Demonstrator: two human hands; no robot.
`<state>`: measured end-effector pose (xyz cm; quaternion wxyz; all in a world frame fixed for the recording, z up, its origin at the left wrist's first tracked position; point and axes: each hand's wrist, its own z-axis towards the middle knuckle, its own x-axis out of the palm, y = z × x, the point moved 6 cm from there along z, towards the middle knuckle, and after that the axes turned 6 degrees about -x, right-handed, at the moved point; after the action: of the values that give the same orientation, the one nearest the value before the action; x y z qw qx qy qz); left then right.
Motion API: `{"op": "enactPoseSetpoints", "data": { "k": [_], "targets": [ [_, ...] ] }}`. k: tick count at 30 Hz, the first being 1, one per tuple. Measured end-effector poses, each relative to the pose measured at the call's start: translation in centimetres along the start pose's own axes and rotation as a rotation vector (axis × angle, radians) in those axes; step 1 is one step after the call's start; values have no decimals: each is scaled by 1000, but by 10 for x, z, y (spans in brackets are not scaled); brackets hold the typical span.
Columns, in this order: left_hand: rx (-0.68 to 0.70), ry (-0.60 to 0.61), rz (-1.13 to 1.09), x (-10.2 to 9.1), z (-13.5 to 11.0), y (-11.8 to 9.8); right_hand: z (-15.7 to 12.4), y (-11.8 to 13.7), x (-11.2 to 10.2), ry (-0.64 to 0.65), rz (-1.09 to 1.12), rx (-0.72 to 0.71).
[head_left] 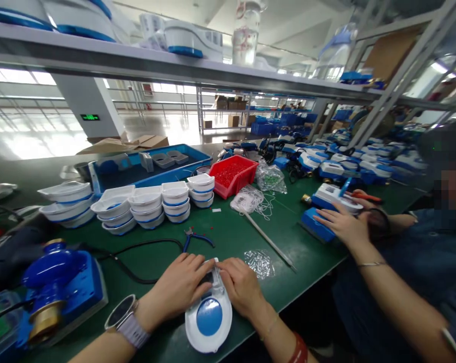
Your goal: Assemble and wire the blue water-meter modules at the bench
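Note:
On the green bench in front of me lies a white plastic housing cover [209, 340] with a round blue disc set in its wide end. My left hand [184, 280] grips the narrow upper end from the left, thumb and fingers pressed on it. From the right, my right hand [241, 285] closes on the same end, its fingertips close to the left ones. What lies under the fingertips is hidden. Just beyond my hands rest blue-handled cutting pliers [197, 238]. A small clear plastic bag [259, 264] lies right of my right hand.
Stacked white housings [147, 199] line the bench behind a black cable [137, 277]. A red bin [233, 176] holds small red parts. At left sits a blue valve body with brass fitting [56, 287]. A co-worker's hands [345, 219] handle a blue-white unit at right. A shelf [175, 68] spans overhead.

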<state>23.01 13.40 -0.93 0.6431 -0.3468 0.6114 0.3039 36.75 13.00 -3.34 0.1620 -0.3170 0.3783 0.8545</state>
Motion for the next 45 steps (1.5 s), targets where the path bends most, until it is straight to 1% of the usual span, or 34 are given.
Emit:
{"op": "enactPoseSetpoints", "data": {
  "k": [4,6,13,20,22,26,31,38,45],
  "targets": [
    [52,-62,12,9,-1,2,1,-1,0,0,-58,27],
    [73,-74,22,12,-1,4,1,-2,0,-1,-74,37],
    [58,-92,33,14,1,6,-1,-3,-2,-23,-80,52],
    [143,-186,49,19,-2,6,-1,-3,-3,-23,-83,62],
    [142,-177,45,18,-1,6,-1,-4,-2,-18,-84,66],
    [126,-119,39,18,0,5,-1,-4,-2,-16,-72,71],
    [98,-101,25,19,0,5,-1,-5,-3,-22,-57,73],
    [63,-4,40,15,3,-1,-1,-6,-2,-21,-39,71],
    [42,-7,53,15,4,-8,-2,-6,-3,-35,-14,77]
  ]
}}
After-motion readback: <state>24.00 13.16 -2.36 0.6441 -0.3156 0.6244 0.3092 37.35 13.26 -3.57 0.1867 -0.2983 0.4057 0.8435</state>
